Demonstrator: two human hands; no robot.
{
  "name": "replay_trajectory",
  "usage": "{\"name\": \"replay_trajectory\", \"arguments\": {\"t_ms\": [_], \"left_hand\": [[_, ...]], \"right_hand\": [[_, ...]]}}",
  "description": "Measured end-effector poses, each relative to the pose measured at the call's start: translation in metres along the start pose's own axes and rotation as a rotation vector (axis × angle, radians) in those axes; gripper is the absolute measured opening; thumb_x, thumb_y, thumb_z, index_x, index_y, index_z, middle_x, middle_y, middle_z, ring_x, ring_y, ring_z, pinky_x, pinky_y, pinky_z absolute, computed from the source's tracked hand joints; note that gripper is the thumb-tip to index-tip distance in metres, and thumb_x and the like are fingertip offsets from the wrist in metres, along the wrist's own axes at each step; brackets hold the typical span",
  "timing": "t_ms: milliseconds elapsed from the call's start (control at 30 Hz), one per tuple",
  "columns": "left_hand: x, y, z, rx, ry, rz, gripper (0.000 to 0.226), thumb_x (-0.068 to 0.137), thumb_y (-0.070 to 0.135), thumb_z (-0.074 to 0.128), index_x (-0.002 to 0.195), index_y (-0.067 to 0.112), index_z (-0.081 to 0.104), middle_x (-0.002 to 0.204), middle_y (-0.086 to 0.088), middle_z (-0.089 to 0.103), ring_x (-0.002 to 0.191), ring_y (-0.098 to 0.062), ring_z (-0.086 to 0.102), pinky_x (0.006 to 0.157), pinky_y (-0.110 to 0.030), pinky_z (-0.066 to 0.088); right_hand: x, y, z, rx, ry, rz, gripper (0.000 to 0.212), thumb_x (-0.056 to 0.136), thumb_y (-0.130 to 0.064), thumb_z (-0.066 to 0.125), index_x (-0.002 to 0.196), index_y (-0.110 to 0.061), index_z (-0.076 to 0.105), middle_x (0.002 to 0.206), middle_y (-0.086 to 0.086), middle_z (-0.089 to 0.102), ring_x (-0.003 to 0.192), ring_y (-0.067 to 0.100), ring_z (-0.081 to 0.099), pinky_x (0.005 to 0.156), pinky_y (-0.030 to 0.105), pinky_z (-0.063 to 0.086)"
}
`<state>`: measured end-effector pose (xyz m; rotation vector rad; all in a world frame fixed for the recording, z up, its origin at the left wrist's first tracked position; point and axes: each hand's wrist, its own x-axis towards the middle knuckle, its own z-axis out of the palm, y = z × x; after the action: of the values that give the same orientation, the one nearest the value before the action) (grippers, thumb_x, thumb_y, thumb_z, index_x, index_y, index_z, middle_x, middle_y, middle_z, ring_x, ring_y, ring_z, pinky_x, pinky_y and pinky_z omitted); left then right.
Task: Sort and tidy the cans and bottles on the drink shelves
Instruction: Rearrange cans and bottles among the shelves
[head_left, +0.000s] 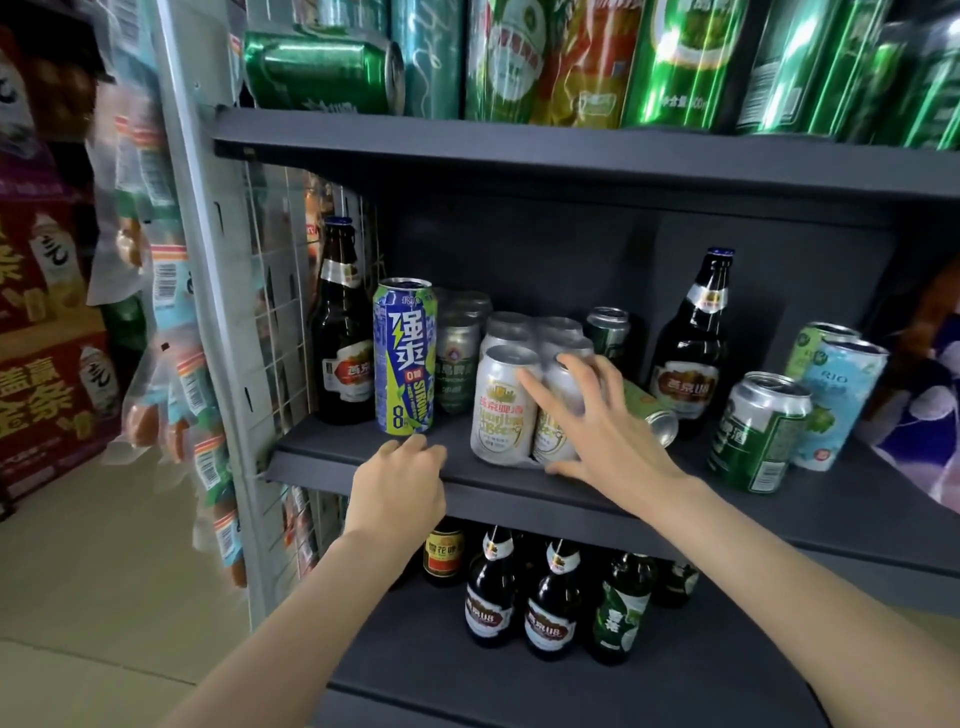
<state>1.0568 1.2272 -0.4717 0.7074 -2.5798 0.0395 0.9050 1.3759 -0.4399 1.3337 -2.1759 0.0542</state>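
Currently logged: my right hand spread flat against the white can pack mid-shelf, left hand loosely curled, empty, left of it; next, I judged, squaring that pack.

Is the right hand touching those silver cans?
Touching: the head view shows the right hand with fingers spread against the silver cans, no gap visible.

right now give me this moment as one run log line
stage: tidying middle shelf | right hand: spread open on white shrink-wrapped beer can pack | left hand: resting on dark grey shelf edge, holding nothing
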Motion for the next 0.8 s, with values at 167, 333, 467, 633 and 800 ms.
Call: {"name": "replay_trajectory", "arguments": {"t_ms": [167, 333, 467, 633, 800], "left_hand": [[0.002, 0.003, -0.001, -0.037, 0.022, -0.008, 0.018, 0.087, 0.010, 0.047, 0.096, 0.010, 0.063, 0.099, -0.005, 0.060, 0.096, -0.028, 0.056, 0.065, -0.031, 0.039], [-0.002, 0.003, -0.005, -0.004, 0.004, 0.012, 0.020, 0.088, 0.011, 0.046, 0.100, 0.012, 0.062, 0.102, -0.003, 0.058, 0.098, -0.024, 0.055, 0.065, -0.028, 0.036], [-0.001, 0.005, -0.003, 0.048, -0.004, 0.015, 0.020, 0.090, 0.013, 0.043, 0.104, 0.015, 0.057, 0.107, 0.000, 0.055, 0.102, -0.021, 0.052, 0.069, -0.027, 0.040], [-0.001, 0.005, -0.002, 0.055, 0.001, 0.007, 0.019, 0.090, 0.012, 0.042, 0.103, 0.015, 0.056, 0.108, 0.001, 0.055, 0.103, -0.020, 0.052, 0.069, -0.025, 0.039], [0.000, 0.007, -0.004, 0.068, -0.013, 0.012, 0.020, 0.090, 0.012, 0.042, 0.104, 0.015, 0.056, 0.108, 0.000, 0.055, 0.103, -0.020, 0.053, 0.068, -0.025, 0.039]], "right_hand": [[0.022, -0.008, 0.016, -0.056, -0.019, 0.089, 0.123, 0.065, -0.031, 0.083, 0.148, -0.032, -0.007, 0.146, 0.014, 0.016, 0.133, 0.039, 0.013, 0.053, 0.028, 0.052], [0.048, -0.014, 0.027, 0.042, -0.091, 0.159, 0.108, 0.082, -0.028, 0.070, 0.144, -0.039, -0.018, 0.154, 0.010, -0.005, 0.141, 0.038, -0.007, 0.087, 0.037, 0.050], [0.043, 0.007, 0.020, 0.201, -0.077, 0.106, 0.085, 0.089, -0.032, 0.060, 0.148, -0.039, 0.001, 0.156, 0.003, -0.001, 0.143, 0.028, -0.006, 0.101, 0.040, 0.041], [0.006, 0.040, 0.029, 0.126, -0.088, 0.499, 0.071, 0.089, -0.037, 0.058, 0.146, -0.017, 0.020, 0.146, 0.018, 0.019, 0.131, 0.040, 0.025, 0.105, 0.049, 0.031], [-0.007, 0.037, 0.037, 0.346, -0.180, 0.709, 0.056, 0.090, -0.026, 0.058, 0.135, -0.010, 0.028, 0.131, 0.025, 0.032, 0.112, 0.041, 0.045, 0.084, 0.042, 0.044]]}}
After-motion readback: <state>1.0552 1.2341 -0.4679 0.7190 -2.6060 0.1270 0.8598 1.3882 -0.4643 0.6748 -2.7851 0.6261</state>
